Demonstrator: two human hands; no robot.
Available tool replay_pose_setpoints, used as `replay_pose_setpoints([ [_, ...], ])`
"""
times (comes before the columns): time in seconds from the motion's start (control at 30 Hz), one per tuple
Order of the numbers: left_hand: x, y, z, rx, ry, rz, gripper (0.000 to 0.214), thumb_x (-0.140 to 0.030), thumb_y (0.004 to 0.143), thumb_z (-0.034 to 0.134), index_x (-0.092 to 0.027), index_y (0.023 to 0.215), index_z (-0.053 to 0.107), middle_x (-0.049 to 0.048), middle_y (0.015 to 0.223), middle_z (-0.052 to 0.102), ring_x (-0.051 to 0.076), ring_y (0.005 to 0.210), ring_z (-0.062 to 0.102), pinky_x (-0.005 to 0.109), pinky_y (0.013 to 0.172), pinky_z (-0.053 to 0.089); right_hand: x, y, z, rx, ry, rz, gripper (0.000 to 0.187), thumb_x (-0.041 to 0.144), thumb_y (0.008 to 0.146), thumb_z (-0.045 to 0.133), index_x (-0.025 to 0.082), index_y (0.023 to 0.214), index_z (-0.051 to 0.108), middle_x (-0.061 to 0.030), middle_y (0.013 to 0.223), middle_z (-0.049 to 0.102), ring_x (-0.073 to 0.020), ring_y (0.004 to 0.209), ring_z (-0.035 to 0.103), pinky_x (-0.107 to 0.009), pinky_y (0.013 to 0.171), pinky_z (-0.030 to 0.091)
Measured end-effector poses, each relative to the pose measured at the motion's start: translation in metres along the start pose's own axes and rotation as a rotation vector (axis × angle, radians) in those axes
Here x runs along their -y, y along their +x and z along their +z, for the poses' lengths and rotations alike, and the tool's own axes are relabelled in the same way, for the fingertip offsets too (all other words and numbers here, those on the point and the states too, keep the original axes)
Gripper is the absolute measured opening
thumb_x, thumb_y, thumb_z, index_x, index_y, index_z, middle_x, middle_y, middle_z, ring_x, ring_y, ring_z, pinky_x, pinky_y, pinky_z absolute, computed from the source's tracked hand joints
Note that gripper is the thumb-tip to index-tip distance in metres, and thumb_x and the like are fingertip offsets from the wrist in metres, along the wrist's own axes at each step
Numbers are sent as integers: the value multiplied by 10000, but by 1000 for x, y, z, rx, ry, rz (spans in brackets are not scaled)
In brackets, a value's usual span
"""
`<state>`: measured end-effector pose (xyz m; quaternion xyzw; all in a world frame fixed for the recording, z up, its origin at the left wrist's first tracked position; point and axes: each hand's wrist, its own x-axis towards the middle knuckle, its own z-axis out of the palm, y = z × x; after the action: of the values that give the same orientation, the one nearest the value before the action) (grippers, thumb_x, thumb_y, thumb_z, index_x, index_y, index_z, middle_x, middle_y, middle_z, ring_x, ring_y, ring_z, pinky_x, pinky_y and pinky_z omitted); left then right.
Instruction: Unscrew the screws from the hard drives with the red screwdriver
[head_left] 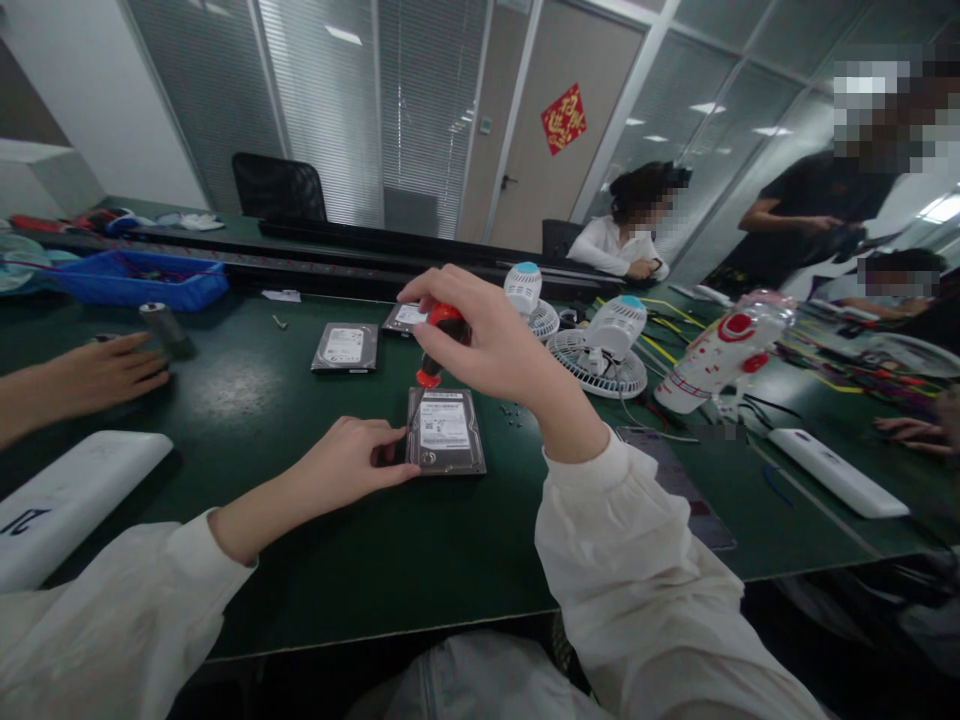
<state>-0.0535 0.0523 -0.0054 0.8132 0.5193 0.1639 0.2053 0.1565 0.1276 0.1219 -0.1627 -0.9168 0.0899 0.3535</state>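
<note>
A hard drive point(446, 432) lies flat on the green table point(420, 560) in front of me, label up. My left hand point(349, 465) rests against its left edge, fingers curled and pressed on it. My right hand point(480, 335) is closed round a screwdriver point(439, 345) with a red and black handle, held upright with its tip over the drive's top left corner. A few small screws point(511, 410) lie just right of the drive.
Two more hard drives point(346, 348) lie farther back. Small white fans point(604, 350), a white and red tool point(724, 355), white oblong cases point(836, 472), a blue tray point(142, 280) and a grey cylinder point(165, 328) surround them. Another person's hand point(97, 375) rests at left; other people sit behind and at right.
</note>
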Motion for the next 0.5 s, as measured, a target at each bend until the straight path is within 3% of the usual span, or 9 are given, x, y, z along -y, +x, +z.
replay_pose_setpoints([
  [0.13, -2, 1, -1, -4, 9, 1, 496, -613, 974, 630, -172, 1126, 798, 52, 889, 734, 222, 762, 665, 329, 700, 434, -3, 1, 1, -14, 69, 20, 238, 298, 1049, 505, 168, 1109, 695, -50, 1002, 734, -189, 923, 658, -350, 888, 507],
  [0.27, -2, 1, -1, 5, 14, -7, 494, -616, 977, 627, -173, 1113, 800, 50, 884, 732, 226, 763, 671, 332, 700, 442, -4, -1, 1, -65, 28, -12, 396, 196, 932, 507, 171, 1312, 619, -93, 1173, 684, -231, 1072, 641, -405, 985, 526],
  [0.37, -2, 0, -1, 5, 5, 0, 481, -612, 980, 624, -186, 1117, 800, 44, 879, 732, 222, 762, 674, 328, 698, 450, -2, -2, 0, -48, -25, 32, 481, 218, 925, 507, 209, 1403, 554, -108, 1284, 644, -254, 1136, 618, -430, 999, 530],
  [0.43, -2, 0, -1, 4, 1, 1, 476, -605, 979, 625, -187, 1128, 799, 43, 881, 733, 220, 763, 674, 326, 697, 454, -1, -2, -2, -33, -66, 75, 419, 285, 974, 525, 219, 1386, 562, -102, 1268, 657, -246, 1069, 626, -418, 955, 529],
  [0.5, -2, 1, -1, 4, 3, 0, 470, -597, 977, 630, -184, 1127, 798, 45, 881, 731, 221, 766, 674, 328, 698, 455, 1, -2, -3, -19, -117, 137, 340, 414, 1016, 567, 211, 1284, 611, -66, 1088, 693, -220, 919, 627, -385, 875, 515],
])
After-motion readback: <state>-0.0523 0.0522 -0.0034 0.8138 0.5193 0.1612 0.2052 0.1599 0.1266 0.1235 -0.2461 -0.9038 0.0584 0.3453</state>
